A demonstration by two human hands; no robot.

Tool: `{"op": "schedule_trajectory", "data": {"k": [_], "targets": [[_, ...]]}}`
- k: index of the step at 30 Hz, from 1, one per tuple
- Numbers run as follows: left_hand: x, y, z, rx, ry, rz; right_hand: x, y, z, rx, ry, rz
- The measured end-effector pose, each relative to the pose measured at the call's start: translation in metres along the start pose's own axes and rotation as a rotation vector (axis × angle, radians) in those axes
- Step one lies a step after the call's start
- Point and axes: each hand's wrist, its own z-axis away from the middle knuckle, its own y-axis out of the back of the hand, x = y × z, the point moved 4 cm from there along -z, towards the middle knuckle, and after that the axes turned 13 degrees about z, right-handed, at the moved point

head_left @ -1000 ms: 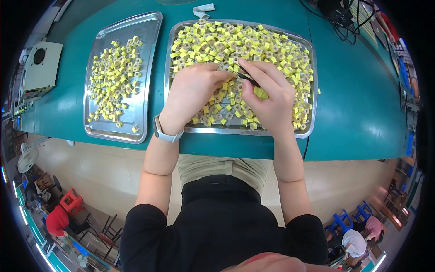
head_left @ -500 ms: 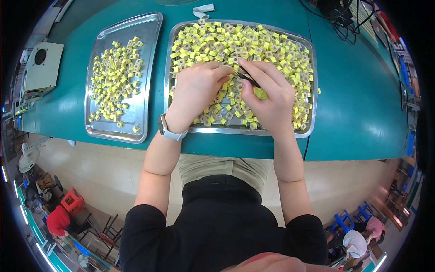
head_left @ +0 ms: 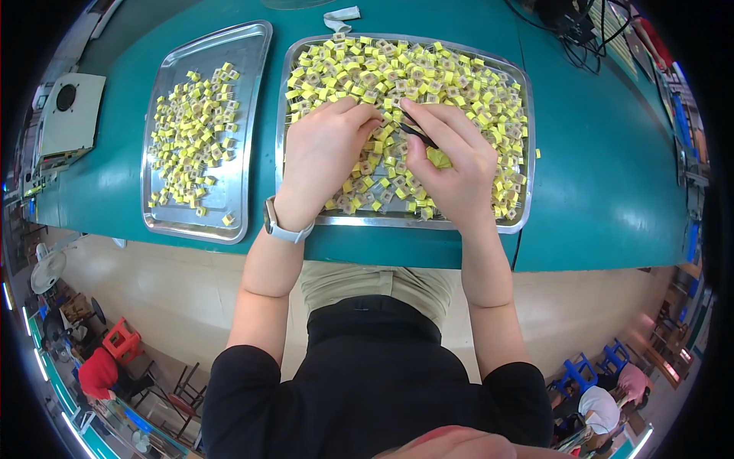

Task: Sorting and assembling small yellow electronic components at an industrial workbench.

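Left hand [head_left: 325, 157] is curling fingertips onto small yellow parts [head_left: 459, 84] heaped in right tray [head_left: 523, 222] | right hand [head_left: 451, 164] is pinching dark tweezers [head_left: 417, 134], tips meeting left fingers for picking | left tray [head_left: 245, 84] is holding sparser parts on teal surface [head_left: 604, 191].

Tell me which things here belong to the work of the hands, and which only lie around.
In use:
- right tray, full of yellow parts
- tweezers in right hand
- left hand, fingers among the parts
- left tray with fewer parts

Lying about:
- grey box at far left
- black cables
- white strip
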Motion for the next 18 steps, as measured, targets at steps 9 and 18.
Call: {"op": "schedule_trajectory", "data": {"k": [9,18], "targets": [[-0.0040,-0.0056,0.0045,-0.068,0.017,0.025,-0.0014,-0.0011,-0.0006,-0.005,0.005,0.007],[-0.0092,-0.0028,-0.0011,-0.119,0.225,0.735,0.0022,-0.0017,0.0001,0.000,-0.047,-0.010]]}}
